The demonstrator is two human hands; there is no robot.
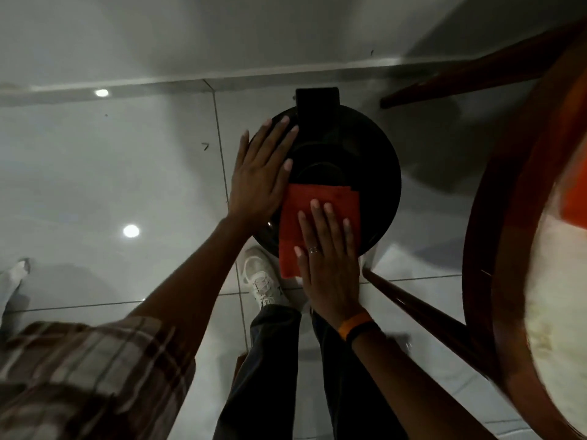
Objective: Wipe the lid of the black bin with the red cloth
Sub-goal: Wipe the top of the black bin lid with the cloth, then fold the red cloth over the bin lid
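Right hand presses red cloth flat on black bin lid; left hand flat on lid's edge.

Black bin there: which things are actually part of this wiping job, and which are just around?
Part of the job: bin lid; red cloth; right hand flat on the cloth; left hand flat on the lid.

Just around: wooden table; white shoe; tiled floor.
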